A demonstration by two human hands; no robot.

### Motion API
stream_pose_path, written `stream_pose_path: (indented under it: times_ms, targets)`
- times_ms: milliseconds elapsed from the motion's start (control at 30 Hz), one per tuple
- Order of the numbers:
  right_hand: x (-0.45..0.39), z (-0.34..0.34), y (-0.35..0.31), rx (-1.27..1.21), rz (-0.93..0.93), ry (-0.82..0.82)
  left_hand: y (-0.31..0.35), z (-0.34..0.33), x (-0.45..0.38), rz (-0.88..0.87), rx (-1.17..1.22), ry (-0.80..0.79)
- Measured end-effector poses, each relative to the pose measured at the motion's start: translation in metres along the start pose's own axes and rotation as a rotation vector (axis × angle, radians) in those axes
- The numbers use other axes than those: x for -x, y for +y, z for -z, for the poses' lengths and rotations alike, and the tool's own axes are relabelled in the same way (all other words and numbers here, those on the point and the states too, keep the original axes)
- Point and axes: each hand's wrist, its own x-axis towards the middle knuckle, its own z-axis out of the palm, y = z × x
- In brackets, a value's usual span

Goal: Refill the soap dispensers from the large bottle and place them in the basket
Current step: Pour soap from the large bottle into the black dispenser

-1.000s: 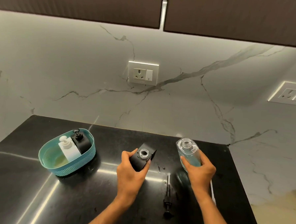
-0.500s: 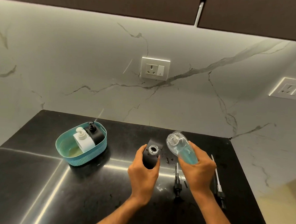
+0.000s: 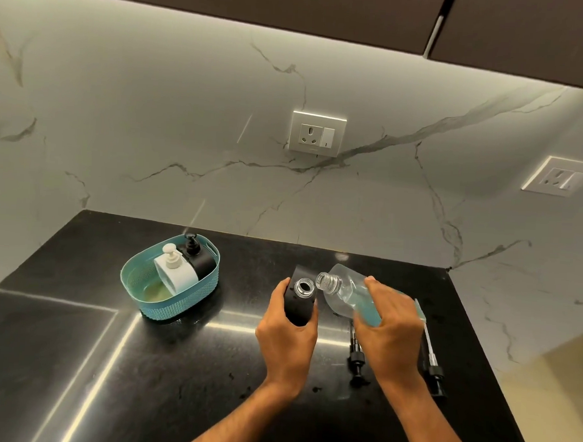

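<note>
A glossy black stone countertop [image 3: 73, 361] runs under a white marble-veined backsplash [image 3: 153, 129] with a white wall socket [image 3: 317, 133] set in it. My left hand [image 3: 286, 335] is wrapped round the lower body of a black square-sided soap dispenser [image 3: 300, 299], thumb on one side and fingers on the other, holding it upright with its open clear-rimmed neck facing up. My right hand [image 3: 390, 330] grips a large clear plastic bottle of blue liquid soap [image 3: 350, 296], fingers curled over its body; the bottle is tipped on its side just right of the dispenser, its uncapped threaded mouth beside and slightly above the dispenser's neck, apart from it. Left of the dispenser sits an oval teal woven-pattern plastic basket [image 3: 157, 301], holding a white pump dispenser [image 3: 176, 272] and a black pump dispenser [image 3: 197, 259] leaning side by side. Right of the dispenser, partly hidden under my right hand, two loose black pump heads with long tubes lie on the counter, one nearer [image 3: 357, 359] and one farther right [image 3: 432, 366].
</note>
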Motion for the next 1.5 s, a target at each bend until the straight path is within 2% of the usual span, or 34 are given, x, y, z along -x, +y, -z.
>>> stream_pose_path:
  times_ms: [467, 1500]
  targets:
    - [-0.006, 0.008, -0.009, 0.113, 0.060, -0.072, -0.005, -0.008, 0.006, 0.012, -0.024, 0.062]
    - [-0.014, 0.014, -0.009, 0.233, 0.112, -0.112, -0.005, -0.009, 0.006, 0.022, -0.008, 0.069]
